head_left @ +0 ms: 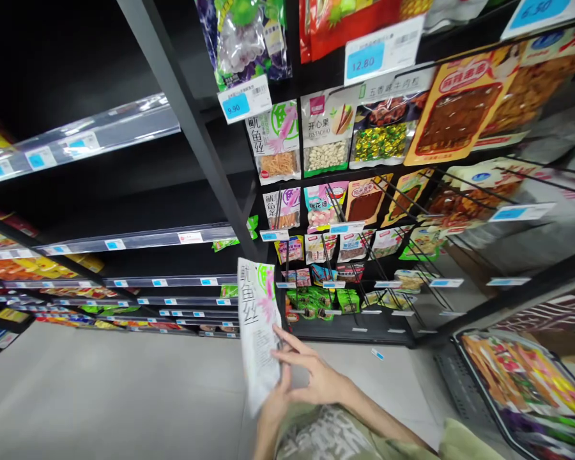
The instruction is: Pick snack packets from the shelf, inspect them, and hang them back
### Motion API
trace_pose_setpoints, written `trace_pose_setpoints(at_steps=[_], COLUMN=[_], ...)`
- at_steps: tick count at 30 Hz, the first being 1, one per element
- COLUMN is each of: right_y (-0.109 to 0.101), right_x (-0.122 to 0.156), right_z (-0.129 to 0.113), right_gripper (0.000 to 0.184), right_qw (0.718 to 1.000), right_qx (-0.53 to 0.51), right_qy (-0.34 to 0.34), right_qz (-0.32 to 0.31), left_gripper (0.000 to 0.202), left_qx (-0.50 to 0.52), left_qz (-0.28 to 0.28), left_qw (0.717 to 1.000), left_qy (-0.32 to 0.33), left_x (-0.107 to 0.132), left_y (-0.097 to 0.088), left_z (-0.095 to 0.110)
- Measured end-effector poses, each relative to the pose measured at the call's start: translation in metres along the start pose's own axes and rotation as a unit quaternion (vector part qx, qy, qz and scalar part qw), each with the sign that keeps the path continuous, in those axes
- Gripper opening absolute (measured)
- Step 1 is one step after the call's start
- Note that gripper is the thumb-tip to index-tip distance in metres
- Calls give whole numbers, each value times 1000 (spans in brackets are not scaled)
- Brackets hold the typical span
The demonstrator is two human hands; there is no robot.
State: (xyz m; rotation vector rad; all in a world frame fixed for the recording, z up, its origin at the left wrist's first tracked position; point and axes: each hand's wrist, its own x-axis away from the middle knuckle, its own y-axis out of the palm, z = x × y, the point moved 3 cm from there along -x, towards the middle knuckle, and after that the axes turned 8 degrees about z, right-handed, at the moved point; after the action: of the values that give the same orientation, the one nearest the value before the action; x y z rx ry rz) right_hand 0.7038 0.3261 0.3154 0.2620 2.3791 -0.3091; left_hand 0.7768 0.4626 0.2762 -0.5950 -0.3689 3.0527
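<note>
A white bag of shredded squid [259,338], with green and pink print, stands upright in front of me, its back with small text turned partly to me. My left hand [274,406] is closed around its lower right part, thumb pointing up along the edge. From the right, my right hand [314,377] reaches to the same edge, its fingertips lying on the printed face; part of its grip is hidden. A matching squid bag [278,150] hangs on the rack, beside a pistachio bag [326,131].
Snack bags hang on hooks with price tags [347,228] jutting forward. A dark rack post [191,128] divides this section from long shelves [134,249] on the left. At lower right a black basket [479,390] holds several packets. A small tag [377,354] lies on the floor.
</note>
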Motion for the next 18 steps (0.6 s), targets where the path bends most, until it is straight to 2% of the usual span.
trace_pose_setpoints(at_steps=[2,4,7,9,12,15,18], right_y=[4,7,10,11,11,11,11], right_x=[-4,-6,-7,-7,-5,-3,-2], right_z=[-10,-16,-17,-13,-5,1,4], right_gripper=[54,40,36,33,31,28,27], right_qw=[999,996,995,995,994,993,993], right_qx=[45,78,91,85,70,64,60], right_qy=[-9,-17,-39,-54,-76,-80,-77], right_qz=[-29,-26,-5,11,39,54,63], left_gripper=[35,34,44,42,35,53,60], left_qx=[147,241,266,274,324,370,380], left_qz=[10,32,38,29,40,53,59], left_qw=[986,960,948,946,922,894,884], left_qy=[-76,-136,-173,-173,-209,-246,-265], left_x=[-3,-6,-6,-3,1,1,-2], left_y=[-2,-1,1,3,6,8,9], left_z=[-4,-3,2,7,11,9,5])
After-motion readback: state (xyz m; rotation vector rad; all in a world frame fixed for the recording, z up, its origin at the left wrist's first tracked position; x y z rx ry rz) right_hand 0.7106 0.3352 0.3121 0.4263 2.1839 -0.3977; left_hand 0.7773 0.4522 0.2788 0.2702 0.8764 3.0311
